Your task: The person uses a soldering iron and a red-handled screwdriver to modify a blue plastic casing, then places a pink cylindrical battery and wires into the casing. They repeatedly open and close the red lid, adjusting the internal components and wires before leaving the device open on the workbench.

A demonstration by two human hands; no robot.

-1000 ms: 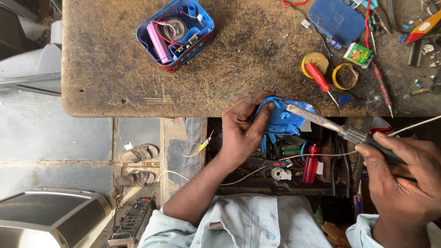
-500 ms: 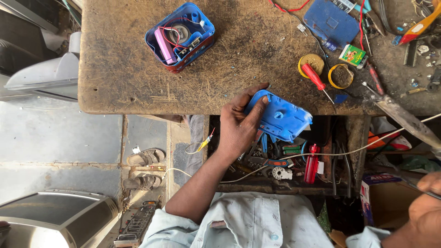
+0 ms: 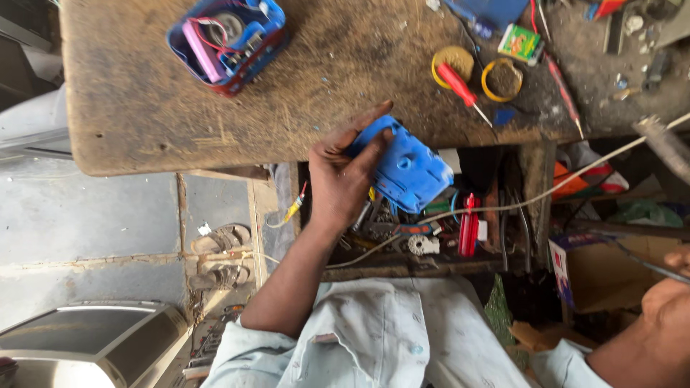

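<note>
My left hand [image 3: 341, 179] grips a blue plastic casing [image 3: 410, 169] at the front edge of a worn wooden table [image 3: 144, 108], thumb on top and fingers along its left side. The casing hangs partly over an open shelf of tools [image 3: 431, 241] under the table. My right hand [image 3: 672, 298] shows only in part at the lower right edge, and its grip is hidden. A blurred soldering iron shaft [image 3: 665, 144] crosses the right edge above it. A white cable [image 3: 539, 194] runs from the shelf up to the right.
A blue box of small parts [image 3: 226, 43] stands on the table's far left. A red screwdriver [image 3: 460, 86], two yellow tape rings [image 3: 503, 79] and a small green box [image 3: 521, 42] lie at the right. A pair of sandals [image 3: 223, 241] and a grey metal case [image 3: 86, 345] are on the floor.
The right hand and the soldering iron have swung away to the right, off the casing. My left hand keeps hold of the blue casing and has turned it slightly.
</note>
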